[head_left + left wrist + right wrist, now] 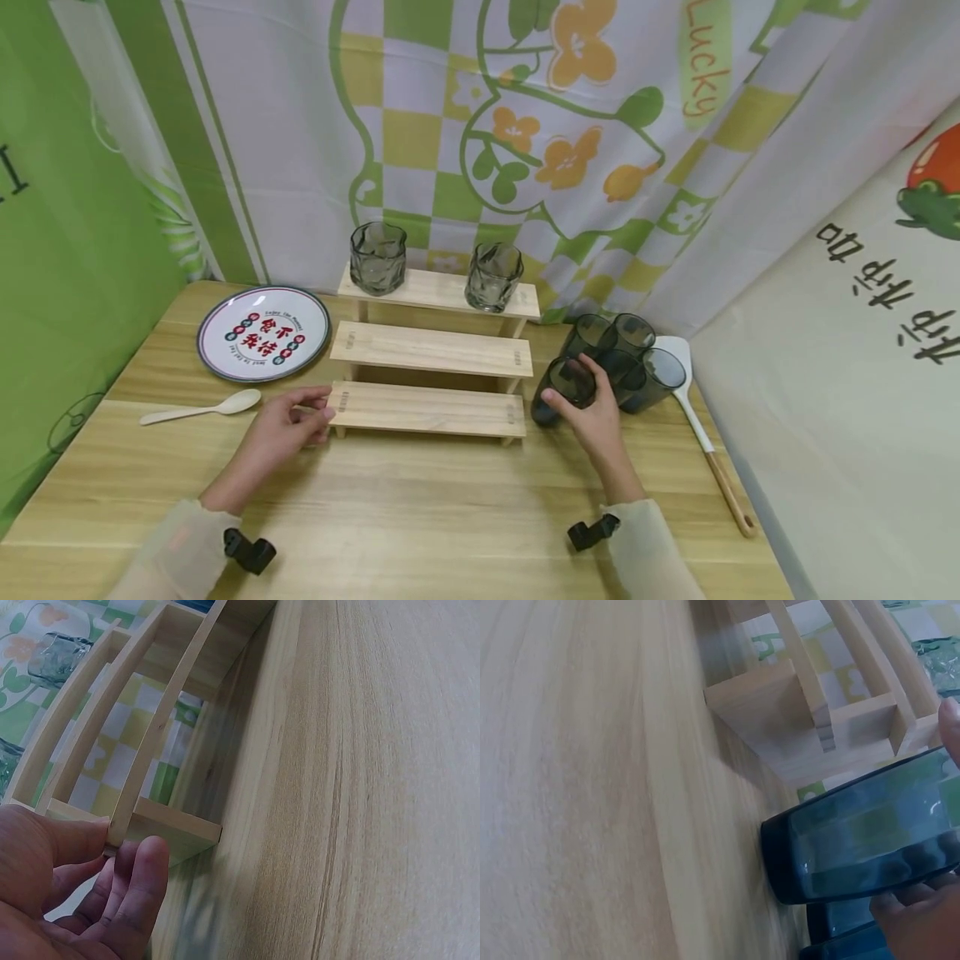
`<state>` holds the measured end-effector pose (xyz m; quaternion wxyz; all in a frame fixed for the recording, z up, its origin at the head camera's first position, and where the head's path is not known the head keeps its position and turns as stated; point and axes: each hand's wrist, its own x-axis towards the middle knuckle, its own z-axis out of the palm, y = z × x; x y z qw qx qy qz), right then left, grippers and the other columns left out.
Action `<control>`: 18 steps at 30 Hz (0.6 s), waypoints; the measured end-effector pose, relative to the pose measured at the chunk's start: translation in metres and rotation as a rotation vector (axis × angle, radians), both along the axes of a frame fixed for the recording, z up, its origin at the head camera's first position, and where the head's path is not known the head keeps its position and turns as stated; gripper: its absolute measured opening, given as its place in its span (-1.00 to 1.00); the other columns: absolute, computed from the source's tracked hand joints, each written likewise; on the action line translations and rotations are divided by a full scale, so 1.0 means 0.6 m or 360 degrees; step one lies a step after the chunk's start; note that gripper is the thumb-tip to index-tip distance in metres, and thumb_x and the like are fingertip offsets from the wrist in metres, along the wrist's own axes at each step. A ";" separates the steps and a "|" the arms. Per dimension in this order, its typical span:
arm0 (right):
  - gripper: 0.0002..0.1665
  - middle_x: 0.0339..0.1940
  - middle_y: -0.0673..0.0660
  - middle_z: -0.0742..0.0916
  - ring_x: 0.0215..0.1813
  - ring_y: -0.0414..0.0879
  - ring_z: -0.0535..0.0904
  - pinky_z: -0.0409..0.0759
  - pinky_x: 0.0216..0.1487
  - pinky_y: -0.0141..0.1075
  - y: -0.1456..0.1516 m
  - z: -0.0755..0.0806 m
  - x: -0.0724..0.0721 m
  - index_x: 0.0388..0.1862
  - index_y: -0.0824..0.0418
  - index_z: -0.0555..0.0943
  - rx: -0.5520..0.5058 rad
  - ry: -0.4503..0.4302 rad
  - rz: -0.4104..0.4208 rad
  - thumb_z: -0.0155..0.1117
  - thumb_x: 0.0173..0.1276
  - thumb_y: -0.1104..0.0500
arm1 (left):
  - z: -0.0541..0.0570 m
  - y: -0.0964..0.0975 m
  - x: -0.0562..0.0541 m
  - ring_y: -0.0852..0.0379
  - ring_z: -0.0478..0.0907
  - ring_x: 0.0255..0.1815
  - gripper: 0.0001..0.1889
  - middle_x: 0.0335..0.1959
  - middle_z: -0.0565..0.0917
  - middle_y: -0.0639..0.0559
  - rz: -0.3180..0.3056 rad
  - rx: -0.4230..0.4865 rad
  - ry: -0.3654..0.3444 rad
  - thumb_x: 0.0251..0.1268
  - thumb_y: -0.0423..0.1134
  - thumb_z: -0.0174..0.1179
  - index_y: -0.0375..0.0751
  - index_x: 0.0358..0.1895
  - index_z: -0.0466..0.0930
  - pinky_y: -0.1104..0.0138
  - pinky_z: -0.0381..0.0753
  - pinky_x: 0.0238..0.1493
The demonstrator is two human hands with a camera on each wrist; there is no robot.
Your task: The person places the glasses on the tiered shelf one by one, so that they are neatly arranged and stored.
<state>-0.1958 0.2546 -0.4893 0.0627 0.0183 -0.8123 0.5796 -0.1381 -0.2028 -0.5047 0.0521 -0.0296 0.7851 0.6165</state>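
My left hand [288,423] pinches the left end of the lowest step of a three-tier wooden rack [431,408]; in the left wrist view the thumb and fingers meet at the step's edge [124,817]. Right of the rack, my right hand [600,417] grips a dark tinted glass [567,379] from its right side. That glass stands nearly upright, and its base [780,859] shows close to the tabletop; I cannot tell whether they touch. Several similar dark glasses [663,371] cluster behind it. Two short wavy glasses [378,258] stand on the top step.
A round plate [262,362] with red lettering lies at the left, with a pale spoon [210,408] in front of it. Along the right edge rests a white spatula [697,425] with a wooden handle. A patterned curtain [420,125] hangs behind the wooden table [420,517].
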 end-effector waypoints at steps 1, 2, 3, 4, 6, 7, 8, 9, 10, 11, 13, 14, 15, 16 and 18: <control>0.08 0.41 0.05 0.49 0.44 -0.01 0.34 0.39 0.45 0.02 0.001 -0.001 -0.001 0.58 0.14 0.21 -0.0008 0.0009 0.0008 0.62 0.20 0.04 | 0.001 0.000 0.000 -0.07 0.67 -0.26 -0.53 0.01 0.54 -0.35 0.0000 0.0001 -0.0001 0.47 -0.41 0.22 -0.57 0.34 0.40 0.23 0.82 -0.22; 0.07 0.41 0.06 0.50 0.43 0.00 0.35 0.39 0.44 0.04 0.002 -0.002 -0.002 0.58 0.14 0.22 -0.0019 0.0018 0.0018 0.62 0.20 0.06 | 0.001 0.000 0.000 -0.07 0.67 -0.26 -0.53 0.00 0.54 -0.35 -0.0001 0.0000 0.0001 0.47 -0.41 0.22 -0.57 0.33 0.40 0.23 0.82 -0.22; 0.05 0.40 0.07 0.50 0.43 0.02 0.35 0.39 0.44 0.05 0.002 -0.003 -0.002 0.57 0.14 0.23 -0.0035 0.0028 0.0030 0.62 0.21 0.08 | 0.001 0.001 0.000 -0.07 0.67 -0.26 -0.53 0.00 0.54 -0.35 -0.0002 -0.0001 0.0001 0.47 -0.41 0.22 -0.57 0.33 0.40 0.23 0.82 -0.22; 0.04 0.40 0.07 0.50 0.43 0.03 0.36 0.39 0.43 0.06 0.003 -0.004 -0.003 0.56 0.15 0.24 -0.0053 0.0035 0.0044 0.61 0.21 0.11 | 0.001 0.001 0.000 -0.07 0.67 -0.26 -0.53 0.00 0.54 -0.35 -0.0003 -0.0004 0.0003 0.47 -0.42 0.22 -0.57 0.33 0.40 0.23 0.82 -0.22; 0.03 0.40 0.08 0.50 0.42 0.04 0.36 0.39 0.43 0.05 0.004 -0.006 -0.004 0.56 0.14 0.24 -0.0095 0.0036 0.0066 0.60 0.22 0.16 | 0.000 0.001 0.000 -0.07 0.67 -0.27 -0.54 -0.01 0.54 -0.35 -0.0006 -0.0009 0.0007 0.47 -0.42 0.21 -0.58 0.33 0.40 0.23 0.82 -0.23; 0.02 0.39 0.09 0.50 0.42 0.07 0.37 0.40 0.43 0.05 0.004 -0.007 -0.005 0.57 0.14 0.24 -0.0114 0.0033 0.0076 0.60 0.22 0.18 | 0.000 0.001 0.000 -0.07 0.67 -0.27 -0.54 -0.01 0.54 -0.35 -0.0007 -0.0013 0.0009 0.47 -0.42 0.21 -0.58 0.33 0.40 0.23 0.82 -0.23; 0.02 0.39 0.10 0.50 0.42 0.08 0.37 0.41 0.42 0.05 0.005 -0.008 -0.006 0.57 0.13 0.23 -0.0134 0.0026 0.0087 0.59 0.22 0.19 | 0.000 0.001 0.000 -0.07 0.68 -0.27 -0.54 -0.02 0.54 -0.35 -0.0008 -0.0016 0.0011 0.47 -0.42 0.21 -0.58 0.33 0.40 0.23 0.82 -0.23; 0.02 0.39 0.11 0.49 0.42 0.11 0.37 0.42 0.41 0.04 0.006 -0.009 -0.006 0.57 0.12 0.22 -0.0148 0.0020 0.0098 0.58 0.23 0.21 | 0.000 0.001 0.000 -0.07 0.68 -0.28 -0.54 -0.02 0.54 -0.35 -0.0008 -0.0020 0.0011 0.47 -0.42 0.21 -0.58 0.33 0.40 0.23 0.82 -0.23; 0.03 0.39 0.12 0.49 0.41 0.13 0.38 0.44 0.40 0.02 0.006 -0.010 -0.007 0.58 0.12 0.21 -0.0155 0.0012 0.0106 0.57 0.24 0.21 | -0.001 0.001 0.000 -0.06 0.68 -0.28 -0.54 -0.02 0.54 -0.34 -0.0008 -0.0025 0.0012 0.47 -0.42 0.21 -0.58 0.33 0.40 0.23 0.82 -0.23; 0.03 0.38 0.13 0.49 0.40 0.15 0.38 0.47 0.37 -0.01 0.007 -0.010 -0.007 0.58 0.10 0.21 -0.0155 0.0003 0.0107 0.57 0.24 0.20 | 0.000 0.001 0.000 -0.06 0.68 -0.28 -0.54 -0.02 0.55 -0.34 -0.0008 -0.0029 0.0013 0.47 -0.42 0.21 -0.58 0.33 0.40 0.23 0.82 -0.24; 0.02 0.37 0.14 0.49 0.37 0.18 0.40 0.55 0.30 -0.10 0.008 -0.011 -0.008 0.59 0.07 0.21 -0.0140 -0.0008 0.0100 0.57 0.25 0.17 | 0.000 0.001 0.000 -0.07 0.68 -0.28 -0.54 -0.03 0.55 -0.34 -0.0006 -0.0034 0.0015 0.47 -0.42 0.21 -0.58 0.33 0.40 0.23 0.82 -0.24; 0.01 0.36 0.15 0.50 0.36 0.18 0.41 0.57 0.26 -0.14 0.008 -0.011 -0.008 0.58 0.06 0.22 -0.0133 -0.0008 0.0096 0.57 0.26 0.15 | 0.000 0.001 0.000 -0.07 0.68 -0.28 -0.54 -0.03 0.55 -0.34 -0.0006 -0.0034 0.0016 0.47 -0.42 0.21 -0.58 0.33 0.40 0.23 0.82 -0.24; 0.00 0.35 0.15 0.50 0.35 0.17 0.42 0.59 0.23 -0.17 0.009 -0.012 -0.008 0.58 0.05 0.23 -0.0114 -0.0006 0.0088 0.57 0.26 0.13 | 0.000 0.001 0.000 -0.07 0.68 -0.28 -0.54 -0.03 0.55 -0.34 -0.0005 -0.0035 0.0017 0.47 -0.42 0.21 -0.58 0.33 0.41 0.23 0.82 -0.24; 0.00 0.35 0.15 0.50 0.34 0.15 0.43 0.60 0.23 -0.17 0.009 -0.012 -0.008 0.57 0.06 0.24 -0.0106 0.0003 0.0081 0.58 0.25 0.11 | 0.001 0.001 0.000 -0.07 0.68 -0.28 -0.54 -0.03 0.55 -0.34 -0.0003 -0.0034 0.0016 0.47 -0.42 0.21 -0.58 0.33 0.41 0.23 0.82 -0.25; -0.01 0.35 0.15 0.51 0.34 0.11 0.45 0.59 0.27 -0.12 0.008 -0.014 -0.007 0.56 0.10 0.25 -0.0109 0.0029 0.0075 0.58 0.25 0.11 | 0.001 0.001 0.000 -0.07 0.68 -0.28 -0.55 -0.02 0.55 -0.34 -0.0003 -0.0030 0.0010 0.47 -0.42 0.21 -0.57 0.33 0.41 0.23 0.82 -0.25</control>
